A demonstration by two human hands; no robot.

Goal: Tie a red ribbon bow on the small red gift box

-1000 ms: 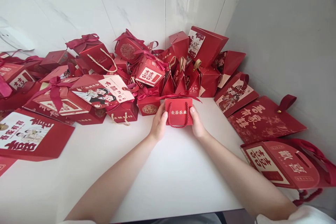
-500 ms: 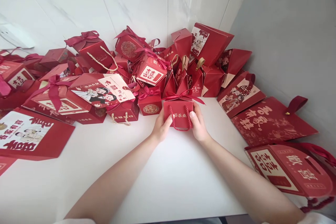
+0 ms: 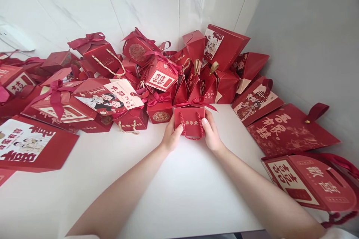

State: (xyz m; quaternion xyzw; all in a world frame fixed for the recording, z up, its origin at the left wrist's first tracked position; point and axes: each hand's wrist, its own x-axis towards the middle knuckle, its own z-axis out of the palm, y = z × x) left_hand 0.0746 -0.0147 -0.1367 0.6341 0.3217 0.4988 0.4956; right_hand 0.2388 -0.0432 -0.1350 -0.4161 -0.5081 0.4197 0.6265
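– What has been changed?
– The left thumb has been shifted from the edge onto the front of the small red box, clamped between left hand and right hand over the bench.
– Meaning?
– Handling, seemingly, is not yet finished.

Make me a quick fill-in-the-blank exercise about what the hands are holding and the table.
The box between the left hand and right hand is coloured ____.
Its ribbon is at the ____, not the bottom.
The table is coloured ____.

Missing words: red; top; white.
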